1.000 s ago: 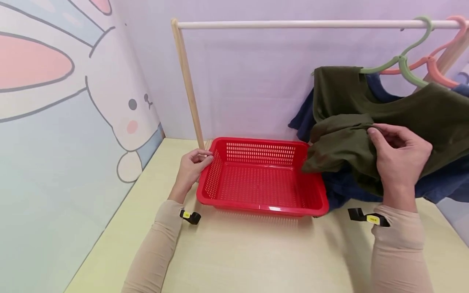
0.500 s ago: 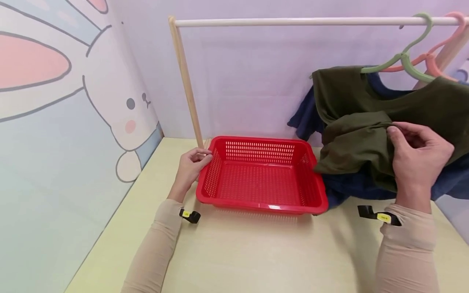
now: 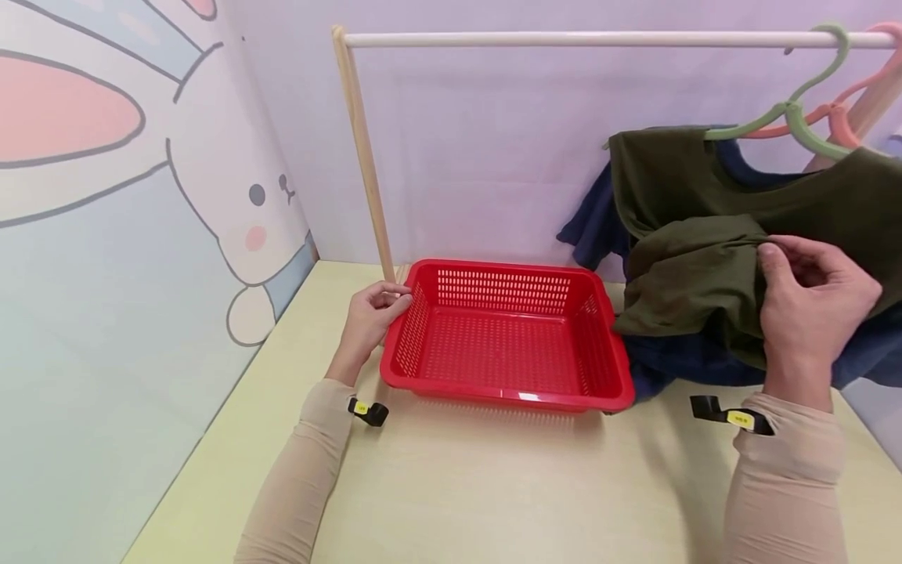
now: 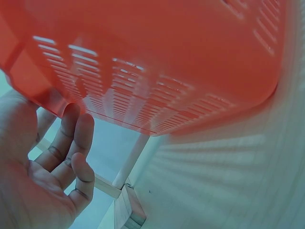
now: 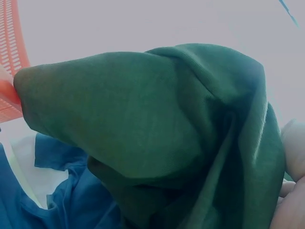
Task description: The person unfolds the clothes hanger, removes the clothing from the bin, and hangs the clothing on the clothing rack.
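Observation:
My left hand (image 3: 366, 325) holds the left rim of a red plastic basket (image 3: 458, 387), thumb on top and fingers beneath, as the left wrist view shows from below. Nothing lies in the basket. With thumb and fingers, my right hand (image 3: 813, 313) pinches a gathered fold of an olive green shirt (image 3: 694, 274), right of the basket. That shirt hangs on a green hanger (image 3: 750, 125), its lower part bunched up in front. Behind it is a navy shirt (image 3: 595, 223), mostly hidden. Green cloth fills most of the right wrist view; only the hand's edge (image 5: 293, 191) shows there.
A white rod (image 3: 564, 39) on wooden posts (image 3: 368, 164) spans the back, carrying the green hanger and a pink one (image 3: 842, 125). The pale tabletop (image 3: 493, 486) lies in front of the basket. A wall with a painted rabbit (image 3: 232, 188) bounds the left side.
My right hand has moved right with the pinched cloth, whose left end has drawn back from over the basket to its right rim. My left hand and the basket have stayed put.

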`<action>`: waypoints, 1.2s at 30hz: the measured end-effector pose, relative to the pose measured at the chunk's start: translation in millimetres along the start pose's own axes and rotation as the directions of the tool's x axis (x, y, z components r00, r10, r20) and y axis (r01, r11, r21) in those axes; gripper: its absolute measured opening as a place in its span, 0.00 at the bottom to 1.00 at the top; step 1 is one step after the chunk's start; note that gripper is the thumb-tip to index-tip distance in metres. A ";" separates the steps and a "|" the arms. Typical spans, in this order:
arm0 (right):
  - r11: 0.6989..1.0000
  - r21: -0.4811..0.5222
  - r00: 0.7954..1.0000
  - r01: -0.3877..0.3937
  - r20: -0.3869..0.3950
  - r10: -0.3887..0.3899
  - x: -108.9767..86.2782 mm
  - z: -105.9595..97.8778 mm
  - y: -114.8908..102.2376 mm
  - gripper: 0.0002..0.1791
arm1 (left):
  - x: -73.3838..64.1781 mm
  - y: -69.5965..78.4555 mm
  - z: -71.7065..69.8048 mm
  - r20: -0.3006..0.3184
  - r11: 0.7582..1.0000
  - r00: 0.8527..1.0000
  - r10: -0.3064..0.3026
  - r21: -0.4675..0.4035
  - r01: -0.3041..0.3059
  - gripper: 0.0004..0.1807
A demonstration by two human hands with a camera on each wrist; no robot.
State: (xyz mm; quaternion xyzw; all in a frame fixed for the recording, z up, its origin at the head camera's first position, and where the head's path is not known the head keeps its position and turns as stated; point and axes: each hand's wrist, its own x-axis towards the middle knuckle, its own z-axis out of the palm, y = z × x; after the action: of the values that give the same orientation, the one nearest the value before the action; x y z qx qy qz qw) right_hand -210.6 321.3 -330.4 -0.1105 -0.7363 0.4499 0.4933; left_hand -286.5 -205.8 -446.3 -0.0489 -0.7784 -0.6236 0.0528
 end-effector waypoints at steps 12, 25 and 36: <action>0.998 -0.005 0.997 -0.055 -0.045 0.055 1.2 -0.4 0.1 0.09 | 1.2 1.5 1.2 0.002 1.000 1.000 0.004 0.008 -0.004 0.15; 0.989 0.063 0.989 -0.135 -0.047 0.138 -3.8 5.0 -17.3 0.10 | -1.1 0.8 0.8 -0.002 1.000 1.000 -0.010 0.013 0.010 0.16; 0.990 0.087 0.993 -0.114 -0.032 0.117 -6.0 10.6 -20.1 0.10 | -3.7 1.7 1.1 -0.005 1.000 1.000 -0.022 0.014 0.022 0.20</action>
State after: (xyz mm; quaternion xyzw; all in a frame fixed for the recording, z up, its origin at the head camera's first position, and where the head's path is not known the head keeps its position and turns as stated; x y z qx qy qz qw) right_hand -210.8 300.4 -319.9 -0.1402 -0.6994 0.5067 0.4843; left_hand -282.6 -204.4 -445.3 -0.0385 -0.7832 -0.6188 0.0482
